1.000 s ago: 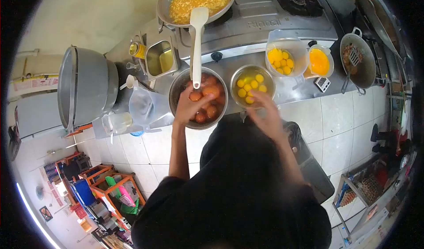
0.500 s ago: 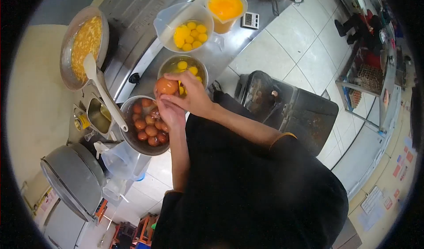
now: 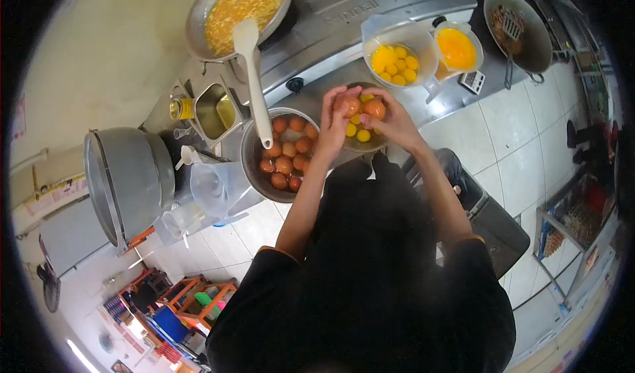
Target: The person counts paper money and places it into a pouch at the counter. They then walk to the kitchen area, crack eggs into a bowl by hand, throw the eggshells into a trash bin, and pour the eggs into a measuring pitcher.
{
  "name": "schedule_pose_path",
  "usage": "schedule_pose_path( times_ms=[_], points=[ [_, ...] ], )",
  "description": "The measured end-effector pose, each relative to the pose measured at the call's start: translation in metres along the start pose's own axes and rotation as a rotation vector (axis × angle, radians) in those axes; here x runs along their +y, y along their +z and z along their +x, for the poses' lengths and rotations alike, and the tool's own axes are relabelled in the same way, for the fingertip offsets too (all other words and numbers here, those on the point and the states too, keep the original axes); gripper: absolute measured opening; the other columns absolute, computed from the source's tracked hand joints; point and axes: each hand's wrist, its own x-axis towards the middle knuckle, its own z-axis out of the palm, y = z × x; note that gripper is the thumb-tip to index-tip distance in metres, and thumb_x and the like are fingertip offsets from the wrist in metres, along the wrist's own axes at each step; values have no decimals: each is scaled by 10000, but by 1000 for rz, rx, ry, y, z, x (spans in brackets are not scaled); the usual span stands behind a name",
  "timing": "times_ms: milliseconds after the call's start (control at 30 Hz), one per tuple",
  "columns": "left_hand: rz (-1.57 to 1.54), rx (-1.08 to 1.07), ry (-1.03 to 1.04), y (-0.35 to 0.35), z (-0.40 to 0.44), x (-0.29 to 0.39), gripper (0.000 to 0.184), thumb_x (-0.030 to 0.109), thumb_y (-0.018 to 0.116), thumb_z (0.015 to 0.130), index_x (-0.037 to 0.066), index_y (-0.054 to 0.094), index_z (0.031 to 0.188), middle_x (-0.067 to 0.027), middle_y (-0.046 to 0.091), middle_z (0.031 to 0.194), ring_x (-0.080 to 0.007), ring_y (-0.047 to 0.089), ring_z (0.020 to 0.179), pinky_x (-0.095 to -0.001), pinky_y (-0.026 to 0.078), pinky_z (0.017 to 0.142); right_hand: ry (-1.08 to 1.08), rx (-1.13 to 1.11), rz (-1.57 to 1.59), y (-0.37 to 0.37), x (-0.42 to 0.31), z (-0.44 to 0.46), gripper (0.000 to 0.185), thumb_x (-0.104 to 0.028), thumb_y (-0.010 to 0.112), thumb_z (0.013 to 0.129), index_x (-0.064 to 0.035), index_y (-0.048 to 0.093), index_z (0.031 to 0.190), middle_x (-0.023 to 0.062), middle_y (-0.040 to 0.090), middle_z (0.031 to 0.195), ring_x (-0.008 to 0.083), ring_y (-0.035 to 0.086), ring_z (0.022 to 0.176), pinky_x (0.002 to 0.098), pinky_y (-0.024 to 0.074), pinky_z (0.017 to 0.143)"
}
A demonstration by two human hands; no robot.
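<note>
Table holds a pot of brown eggs at my eleven o'clock, a bowl at twelve. Over it, my left hand and right hand, close together, each grip a brown eggshell, whole or half I cannot tell. Yolks lie below.

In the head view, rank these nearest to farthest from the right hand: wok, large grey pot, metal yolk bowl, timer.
From the right hand:
1. Metal yolk bowl, just beneath it.
2. Timer, on the counter to the right.
3. Wok, farther right, past the timer.
4. Large grey pot, at the far left.
</note>
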Motion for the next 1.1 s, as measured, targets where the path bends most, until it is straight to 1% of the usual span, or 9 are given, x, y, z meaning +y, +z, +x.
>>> schedule_pose_path(
  times_ms=[67,167,267,333,433,567,967,1067,1100],
  points=[
    [214,-100,113,-5,7,0,353,123,461,971,97,390,1316,-141,511,1380,-241,462,1278,-371,354,1082,-17,-62,-162,-1,-10,5,456,-111,731,867,-81,528,1274,83,593,1142,124,610,976,255,537,771],
    [321,-200,172,-12,16,4,392,140,503,965,79,387,1334,-155,508,1379,-254,428,1307,-392,293,1122,226,-105,-21,-7,-16,12,438,-89,748,841,-70,564,1239,65,621,1096,132,617,975,256,527,803],
    [641,-261,299,-19,20,13,441,182,605,929,69,447,1325,-152,509,1374,-284,492,1248,-409,369,1076,-39,-92,-223,-16,-2,13,428,-49,756,798,-54,597,1196,63,651,1072,148,627,996,274,517,850],
    [632,-291,38,-18,20,29,481,256,710,859,45,544,1258,-170,571,1292,-328,588,1128,-414,473,975,-222,-30,-407,-20,4,13,448,-27,755,751,-41,625,1179,90,668,1104,178,636,1029,296,505,901],
    [870,-371,92,-24,30,32,511,276,779,775,32,603,1187,-197,637,1162,-360,639,1013,-415,531,877,-308,-59,-494,-22,8,15,455,-23,755,728,-37,646,1170,120,674,1115,207,651,1027,314,509,903],
    [917,-388,281,-25,39,17,514,238,794,726,32,618,1163,-210,663,1086,-364,639,1007,-397,522,890,-294,-79,-585,-29,21,14,431,-101,774,769,-58,656,1181,117,679,1104,215,645,1015,334,496,906],
    [972,-529,410,-46,50,24,501,75,725,710,68,629,1202,-155,647,1194,-330,621,1077,-388,502,960,-494,118,-772,-27,10,6,363,-13,743,734,-60,684,1089,129,686,1040,247,672,952,324,523,854],
    [936,-383,438,-33,39,43,491,96,756,744,82,634,1219,-137,653,1211,-273,642,1085,-353,501,962,-487,267,-706,-19,-3,-6,366,-22,747,755,-45,675,1114,117,689,1045,223,667,968,325,520,864],
    [733,-221,233,-16,29,52,494,136,781,748,78,636,1216,-126,656,1219,-235,641,1090,-339,495,963,-424,365,-677,-11,-7,-9,391,-29,749,768,-36,658,1148,118,683,1074,207,658,986,323,516,870]
  ],
)
